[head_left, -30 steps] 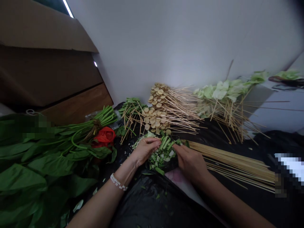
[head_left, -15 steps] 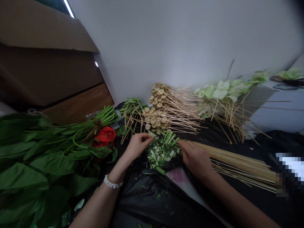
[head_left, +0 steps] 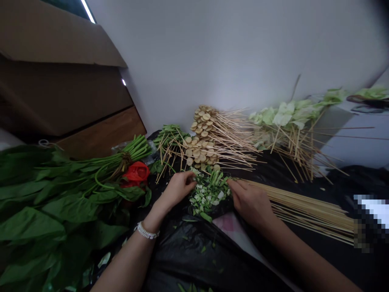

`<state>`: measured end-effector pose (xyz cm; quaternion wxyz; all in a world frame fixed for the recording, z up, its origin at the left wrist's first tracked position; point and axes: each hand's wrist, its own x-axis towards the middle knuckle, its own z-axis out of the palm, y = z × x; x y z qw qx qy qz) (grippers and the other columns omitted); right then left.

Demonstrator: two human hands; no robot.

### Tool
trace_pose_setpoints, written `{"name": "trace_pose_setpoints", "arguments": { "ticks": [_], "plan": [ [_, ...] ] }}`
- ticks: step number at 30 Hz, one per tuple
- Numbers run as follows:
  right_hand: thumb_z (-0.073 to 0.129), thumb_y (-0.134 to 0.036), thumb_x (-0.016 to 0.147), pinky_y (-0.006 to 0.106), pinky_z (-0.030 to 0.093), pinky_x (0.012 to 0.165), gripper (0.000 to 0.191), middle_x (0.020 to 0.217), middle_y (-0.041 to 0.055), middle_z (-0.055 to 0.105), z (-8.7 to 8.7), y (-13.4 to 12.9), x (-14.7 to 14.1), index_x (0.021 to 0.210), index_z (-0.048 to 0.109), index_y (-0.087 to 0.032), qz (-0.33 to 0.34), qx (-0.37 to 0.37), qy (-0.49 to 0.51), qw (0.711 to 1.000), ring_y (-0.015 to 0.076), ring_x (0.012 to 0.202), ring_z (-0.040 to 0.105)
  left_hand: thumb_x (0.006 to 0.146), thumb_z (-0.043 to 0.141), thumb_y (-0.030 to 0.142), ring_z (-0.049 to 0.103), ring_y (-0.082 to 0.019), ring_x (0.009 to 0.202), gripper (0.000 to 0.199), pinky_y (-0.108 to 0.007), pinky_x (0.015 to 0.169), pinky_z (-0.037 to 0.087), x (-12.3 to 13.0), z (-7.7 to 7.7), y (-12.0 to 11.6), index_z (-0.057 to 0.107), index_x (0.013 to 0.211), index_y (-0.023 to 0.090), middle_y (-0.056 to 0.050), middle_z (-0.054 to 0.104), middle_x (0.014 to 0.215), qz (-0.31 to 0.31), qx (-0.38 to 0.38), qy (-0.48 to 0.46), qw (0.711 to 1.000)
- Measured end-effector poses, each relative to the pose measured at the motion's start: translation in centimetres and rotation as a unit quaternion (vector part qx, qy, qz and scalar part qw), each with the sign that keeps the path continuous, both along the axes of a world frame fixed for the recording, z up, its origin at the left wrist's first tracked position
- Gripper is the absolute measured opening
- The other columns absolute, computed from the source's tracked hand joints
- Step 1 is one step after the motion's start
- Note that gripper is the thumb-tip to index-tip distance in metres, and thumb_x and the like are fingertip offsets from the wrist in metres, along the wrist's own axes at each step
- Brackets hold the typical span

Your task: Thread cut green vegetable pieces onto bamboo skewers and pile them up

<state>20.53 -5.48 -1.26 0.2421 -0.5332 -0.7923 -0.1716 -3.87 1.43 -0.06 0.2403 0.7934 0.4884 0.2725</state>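
Note:
Chopped green and white vegetable pieces (head_left: 209,194) lie in a pile on black plastic (head_left: 188,251), with short cut green stems (head_left: 217,178) at its top right. At the pile's left edge is my left hand (head_left: 182,187), its thumb and fingers pinched together; I cannot make out what is in them. My right hand (head_left: 252,200) is at the right edge of the pile, fingers curled closed near the stems, and whatever it grips is hidden. Just behind that hand lies a bundle of bare wooden skewers (head_left: 304,207).
Skewered pale slices (head_left: 200,152) are stacked behind the pile, beside skewered greens (head_left: 170,136). Skewered pale green leaves (head_left: 285,113) lean against the wall at right. Leafy greens (head_left: 36,219), a red plastic bag (head_left: 136,173) and a cardboard box (head_left: 60,93) are at left.
My left hand has shifted slightly and turned, its fingers more curled in at the pile's edge. My right hand has barely moved.

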Motion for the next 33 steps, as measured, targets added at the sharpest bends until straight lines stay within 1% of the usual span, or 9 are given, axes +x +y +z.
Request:
{"name": "trace_pose_setpoints", "arguments": {
  "ticks": [3,4,6,10,14,17,20,26,33],
  "plan": [
    [0.046,-0.016,0.088,0.028,0.028,0.055,0.027,0.076,0.0008,0.065,0.1,0.0,0.1,0.108,0.065,-0.019,0.000,0.001,0.003,1.000,0.0132,0.062,0.056,0.080,0.059,0.025,0.064,-0.016,0.077,0.052,-0.025,0.074,0.045,0.4,-0.1,0.2,0.052,0.131,0.019,-0.004,0.071,0.091,-0.023,-0.043,-0.127,0.991],
    [0.046,-0.016,0.088,0.028,0.028,0.054,0.027,0.077,0.0009,0.066,0.1,0.0,0.1,0.108,0.065,-0.019,-0.002,0.002,0.006,1.000,0.0130,0.062,0.056,0.080,0.059,0.027,0.065,-0.017,0.082,0.056,-0.026,0.078,0.046,0.3,0.0,0.3,0.048,0.135,0.019,-0.006,0.071,0.098,-0.029,-0.059,-0.159,0.985],
    [0.045,-0.017,0.089,0.027,0.028,0.054,0.026,0.077,0.0008,0.066,0.2,0.0,0.2,0.106,0.065,-0.019,-0.006,-0.001,0.008,1.000,0.0128,0.062,0.057,0.081,0.057,0.031,0.065,-0.018,0.083,0.052,-0.029,0.078,0.048,0.0,0.4,0.5,0.051,0.131,0.016,-0.008,0.070,0.101,-0.021,-0.076,-0.189,0.979],
    [0.047,-0.018,0.089,0.028,0.028,0.054,0.025,0.079,0.0010,0.066,0.2,0.1,0.4,0.107,0.065,-0.020,-0.011,0.001,0.008,1.000,0.0129,0.064,0.057,0.082,0.055,0.037,0.061,-0.015,0.066,0.034,-0.026,0.065,0.047,-1.3,1.6,0.5,0.066,0.103,0.011,-0.006,0.069,0.082,0.008,-0.104,-0.120,0.987],
    [0.047,-0.019,0.089,0.028,0.028,0.054,0.024,0.076,0.0006,0.065,0.1,0.2,0.4,0.106,0.065,-0.019,-0.013,0.004,0.006,1.000,0.0130,0.063,0.057,0.080,0.057,0.034,0.058,-0.015,0.063,0.024,-0.023,0.059,0.044,-2.9,2.5,0.4,0.069,0.087,0.014,-0.002,0.065,0.069,-0.066,-0.167,0.008,0.984],
    [0.046,-0.017,0.089,0.028,0.027,0.054,0.024,0.075,0.0005,0.065,0.0,0.2,0.4,0.104,0.065,-0.019,-0.009,0.003,0.004,1.000,0.0125,0.062,0.056,0.073,0.062,0.025,0.060,-0.016,0.073,0.018,-0.024,0.067,0.044,-3.6,2.4,0.6,0.073,0.085,0.018,-0.002,0.067,0.080,-0.078,-0.114,0.107,0.985],
    [0.045,-0.017,0.089,0.027,0.027,0.053,0.024,0.074,0.0004,0.064,-0.1,0.3,0.4,0.103,0.065,-0.019,-0.006,0.006,0.004,1.000,0.0124,0.062,0.056,0.070,0.064,0.021,0.060,-0.016,0.073,0.016,-0.024,0.067,0.042,-3.6,1.7,0.8,0.074,0.082,0.020,-0.002,0.065,0.082,-0.072,-0.073,0.159,0.982],
    [0.044,-0.016,0.089,0.027,0.027,0.054,0.026,0.076,0.0012,0.065,-0.1,0.3,0.5,0.104,0.065,-0.019,-0.005,0.010,0.012,1.000,0.0128,0.062,0.055,0.075,0.063,0.023,0.059,-0.017,0.074,0.008,-0.025,0.068,0.041,-2.9,0.6,1.1,0.070,0.076,0.019,-0.002,0.064,0.079,-0.069,-0.028,0.156,0.985],
    [0.045,-0.017,0.089,0.027,0.027,0.054,0.026,0.073,0.0007,0.063,0.2,0.3,0.5,0.105,0.065,-0.018,-0.012,0.014,0.009,1.000,0.0130,0.061,0.055,0.080,0.059,0.026,0.058,-0.016,0.075,0.011,-0.026,0.070,0.041,-2.0,1.0,0.7,0.066,0.078,0.018,-0.003,0.065,0.080,-0.078,-0.012,0.101,0.992]
  ]
}}
